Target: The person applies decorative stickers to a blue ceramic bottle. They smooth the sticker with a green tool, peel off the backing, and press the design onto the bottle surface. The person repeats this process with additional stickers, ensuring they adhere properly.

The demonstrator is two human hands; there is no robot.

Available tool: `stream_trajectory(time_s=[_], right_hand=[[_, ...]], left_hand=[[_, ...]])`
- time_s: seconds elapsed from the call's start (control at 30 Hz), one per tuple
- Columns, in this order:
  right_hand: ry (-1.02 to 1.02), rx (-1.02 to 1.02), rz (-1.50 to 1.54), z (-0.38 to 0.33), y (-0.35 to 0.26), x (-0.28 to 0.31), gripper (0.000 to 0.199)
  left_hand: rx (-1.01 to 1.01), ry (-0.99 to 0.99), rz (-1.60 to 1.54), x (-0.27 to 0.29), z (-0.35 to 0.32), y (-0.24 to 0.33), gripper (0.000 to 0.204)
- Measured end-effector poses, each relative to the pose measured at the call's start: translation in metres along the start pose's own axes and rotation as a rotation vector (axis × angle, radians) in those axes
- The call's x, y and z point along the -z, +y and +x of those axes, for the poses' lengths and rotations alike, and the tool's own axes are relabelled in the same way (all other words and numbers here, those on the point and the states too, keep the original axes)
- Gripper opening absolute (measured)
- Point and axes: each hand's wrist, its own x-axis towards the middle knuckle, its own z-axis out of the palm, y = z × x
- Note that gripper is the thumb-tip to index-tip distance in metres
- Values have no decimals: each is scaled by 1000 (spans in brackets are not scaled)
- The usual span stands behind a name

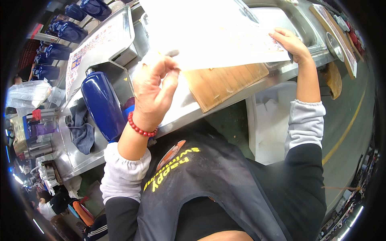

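A large white sheet (225, 44) is stretched between my two hands, tilted up over the metal bench, with faint coloured print near its right side. Glare washes out most of its face. My left hand (155, 82), a red bead bracelet at the wrist, pinches its near left corner. My right hand (292, 43) grips the right edge between thumb and fingers. Under the sheet lies a wooden board (225, 84), partly hidden. Beside my left wrist rests a glossy dark blue bottle-shaped piece (102, 104), touching nothing I hold.
A dark cloth (82, 128) lies left of the blue piece. Printed sheets (94, 50) cover a surface at the far left, near several blue pieces (70, 32). A metal sink (307, 30) is at the far right. A white bin (273, 120) stands below the bench edge.
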Motion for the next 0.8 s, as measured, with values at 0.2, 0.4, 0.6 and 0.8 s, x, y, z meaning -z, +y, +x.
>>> stream_trajectory(time_s=[0.2, 0.4, 0.6, 0.8], right_hand=[[143, 53, 166, -13, 4, -8, 39], [53, -87, -212, 10, 1, -13, 50], [94, -106, -190, 25, -3, -21, 44], [191, -103, 145, 25, -3, -5, 47]], left_hand=[[-15, -377, 172, 10, -15, 2, 14], [8, -431, 146, -3, -23, 3, 13], [-147, -294, 209, 1, 1, 13, 13], [-787, 154, 472, 15, 114, 13, 7]])
